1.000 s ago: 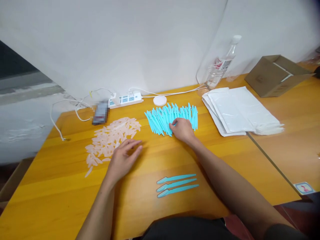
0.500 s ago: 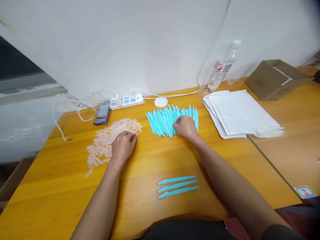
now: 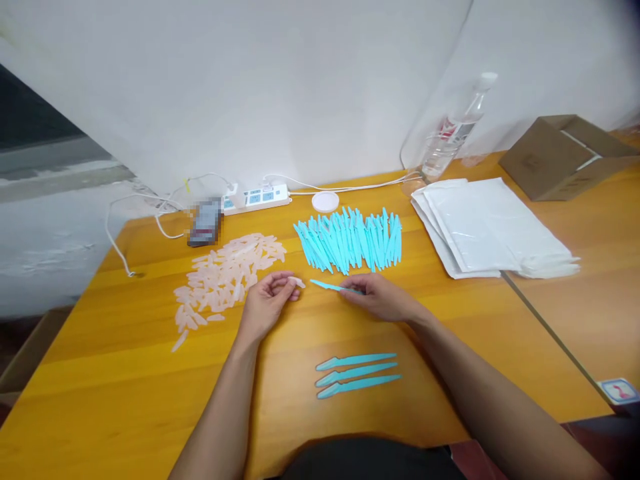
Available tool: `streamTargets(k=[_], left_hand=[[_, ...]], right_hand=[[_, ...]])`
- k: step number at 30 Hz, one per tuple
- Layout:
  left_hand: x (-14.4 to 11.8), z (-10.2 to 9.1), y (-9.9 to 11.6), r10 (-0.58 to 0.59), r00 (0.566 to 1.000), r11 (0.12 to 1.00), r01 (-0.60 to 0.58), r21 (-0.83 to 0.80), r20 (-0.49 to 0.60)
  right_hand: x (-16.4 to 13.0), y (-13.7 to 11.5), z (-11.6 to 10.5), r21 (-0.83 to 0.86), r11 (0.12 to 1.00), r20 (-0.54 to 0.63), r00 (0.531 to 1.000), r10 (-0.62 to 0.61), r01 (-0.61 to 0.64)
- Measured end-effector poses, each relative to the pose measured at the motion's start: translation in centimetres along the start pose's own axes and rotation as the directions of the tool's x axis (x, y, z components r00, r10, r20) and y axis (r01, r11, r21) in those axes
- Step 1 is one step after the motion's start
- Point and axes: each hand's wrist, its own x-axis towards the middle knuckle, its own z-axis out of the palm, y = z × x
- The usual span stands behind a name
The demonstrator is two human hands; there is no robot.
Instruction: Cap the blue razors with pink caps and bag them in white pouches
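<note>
Between thumb and fingers, my left hand (image 3: 273, 297) pinches a small whitish translucent cap (image 3: 298, 283). My right hand (image 3: 377, 297) is closed on a turquoise eyebrow razor (image 3: 325, 285), its slim end pointing left at the cap; a small gap separates the two. Behind my left hand spreads a pile of pale translucent caps (image 3: 227, 273). Beyond my right hand lies a dense row of turquoise razors (image 3: 345, 240). Nearer to me, three razors with clear caps (image 3: 357, 378) lie side by side, their wider ends to the left.
White plastic bags (image 3: 480, 227) lie at the right, before a cardboard box (image 3: 555, 160) and a clear bottle (image 3: 453, 143). Along the wall are a power strip (image 3: 263, 198) with cables, a blurred phone (image 3: 205, 222) and a round white lid (image 3: 325, 201).
My right hand has drawn a razor out of the row towards me. My left hand has moved right from the pile, now showing a cap in its fingers. The hands are closer together.
</note>
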Motion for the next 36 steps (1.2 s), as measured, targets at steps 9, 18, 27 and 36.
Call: streamTargets(k=[9, 18, 27, 36], left_hand=[[-0.2, -0.6, -0.2, -0.005, 0.999, 1.000, 0.005, -0.008, 0.046], [-0.1, -0.9, -0.5, 0.035, 0.998, 0.991, -0.040, 0.128, 0.045], [-0.5, 0.2, -1.4, 0.007, 0.992, 0.957, -0.045, 0.288, 0.129], [-2.0, 1.9, 0.5, 0.209, 0.916, 0.806, -0.360, 0.470, 0.343]], right_hand=[[0.3, 0.8, -0.1, -0.076, 0.996, 0.029, 0.999, 0.044, -0.042], [0.6, 0.7, -0.2, -0.077, 0.995, 0.024, 0.998, 0.058, -0.056], [0.7, 1.0, -0.3, -0.102, 0.994, 0.036, 0.998, 0.048, -0.044], [0.0, 0.0, -0.7, -0.138, 0.990, 0.149, 0.989, 0.014, 0.007]])
